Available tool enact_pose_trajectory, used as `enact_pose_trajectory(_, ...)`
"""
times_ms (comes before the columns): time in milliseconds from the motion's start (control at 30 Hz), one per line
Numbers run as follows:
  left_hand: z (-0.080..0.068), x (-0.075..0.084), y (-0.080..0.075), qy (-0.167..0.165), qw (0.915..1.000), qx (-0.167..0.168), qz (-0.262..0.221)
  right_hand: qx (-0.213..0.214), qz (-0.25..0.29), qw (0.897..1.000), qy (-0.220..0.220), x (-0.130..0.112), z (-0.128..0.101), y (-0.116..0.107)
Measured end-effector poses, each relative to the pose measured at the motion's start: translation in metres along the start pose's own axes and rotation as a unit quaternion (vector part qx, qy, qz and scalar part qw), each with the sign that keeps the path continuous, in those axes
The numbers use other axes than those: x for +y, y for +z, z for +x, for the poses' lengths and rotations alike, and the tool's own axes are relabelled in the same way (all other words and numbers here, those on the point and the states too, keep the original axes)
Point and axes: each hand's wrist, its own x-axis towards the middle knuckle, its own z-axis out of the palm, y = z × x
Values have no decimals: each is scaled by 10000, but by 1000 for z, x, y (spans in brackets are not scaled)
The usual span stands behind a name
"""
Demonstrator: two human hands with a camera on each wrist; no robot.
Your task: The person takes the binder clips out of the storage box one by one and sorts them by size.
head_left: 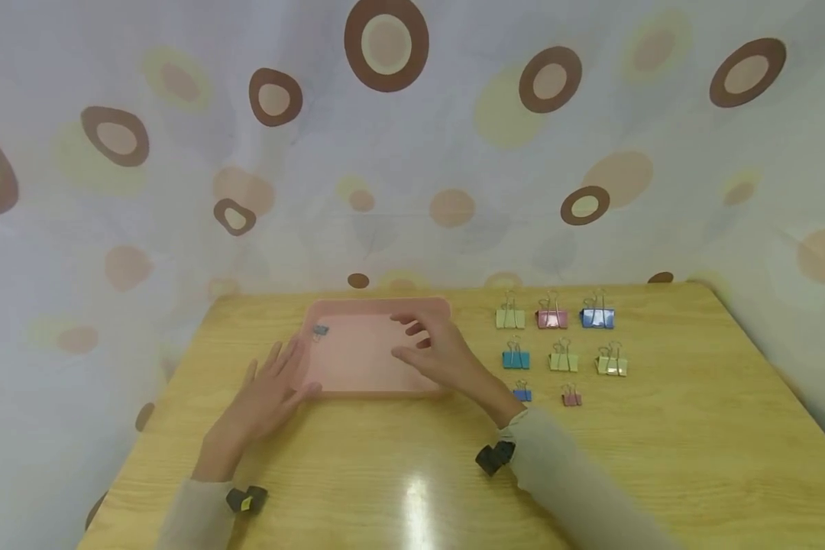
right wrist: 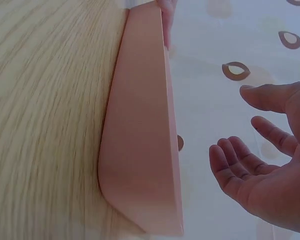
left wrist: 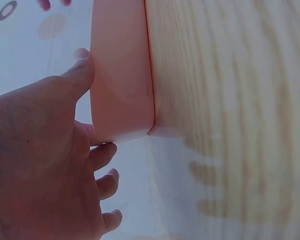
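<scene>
A shallow pink tray (head_left: 357,393) lies toward the back of the table, with one small blue-grey binder clip (head_left: 321,331) inside near its left wall. My left hand (head_left: 268,393) rests against the tray's left front corner, fingers extended; in the left wrist view its thumb (left wrist: 80,75) touches the pink wall. Above the tray's right half hovers my right hand (head_left: 436,351), its fingers loosely bent and apart, with nothing between them. The right wrist view shows the same hand (right wrist: 270,160) beyond the tray's rim, thumb and fingers spread.
Right of the tray stand several binder clips in rows: large green (head_left: 510,318), pink (head_left: 552,318) and blue (head_left: 597,318) at the back, medium ones such as the teal clip (head_left: 516,359) in the middle, small blue (head_left: 522,395) and pink (head_left: 572,399) in front. A patterned curtain (head_left: 412,153) hangs behind.
</scene>
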Motion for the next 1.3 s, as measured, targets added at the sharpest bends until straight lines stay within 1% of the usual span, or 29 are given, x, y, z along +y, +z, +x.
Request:
enact_pose_trajectory(133, 4, -1, 1, -17, 10000, -25, 62, 11, -16, 10000, -41, 0, 10, 14)
enact_pose_trajectory(233, 5, -2, 2, -14, 9999, 15, 102, -11, 181, 9997, 166, 1, 15, 29)
enact_pose_trajectory(300, 4, -1, 3, -19, 9999, 55, 127, 9, 366, 9987, 356, 2, 18, 41)
enact_pose_trajectory(367, -1, -4, 3, -69, 9999, 62, 128, 36, 551, 9973, 477, 4, 22, 57)
enact_pose_trajectory(500, -5, -6, 1, -128, 9998, 53, 128, 152, 725, 9960, 491, 6, 32, 81)
enact_pose_trajectory(600, -3, -6, -1, -111, 9997, 120, 159, 240, 680, 9962, 479, 7, 41, 91)
enact_pose_trajectory(667, 0, -7, -1, -61, 9997, 177, 172, 286, 590, 9961, 585, 8, 47, 97)
enact_pose_trajectory(767, 2, -7, 1, -22, 9998, 148, 140, 289, 408, 9946, 911, 13, 54, 107)
enact_pose_trajectory(867, 2, -6, 3, -27, 9999, 67, 76, 253, 302, 9907, 1299, 19, 58, 116)
enact_pose_trajectory(933, 1, -5, 2, -57, 10000, 58, 58, 217, 286, 9888, 1448, 22, 61, 123)
enact_pose_trajectory(1067, 0, -5, 1, -95, 9999, 75, 116, 148, 207, 9889, 1466, 23, 70, 132)
enact_pose_trajectory(1167, 0, -5, 2, -92, 9999, 63, 99, 119, 25, 9893, 1455, 25, 76, 136)
enact_pose_trajectory(1300, 3, -5, 5, 10, 9999, 112, 7, 249, -74, 9880, 1522, 30, 83, 138)
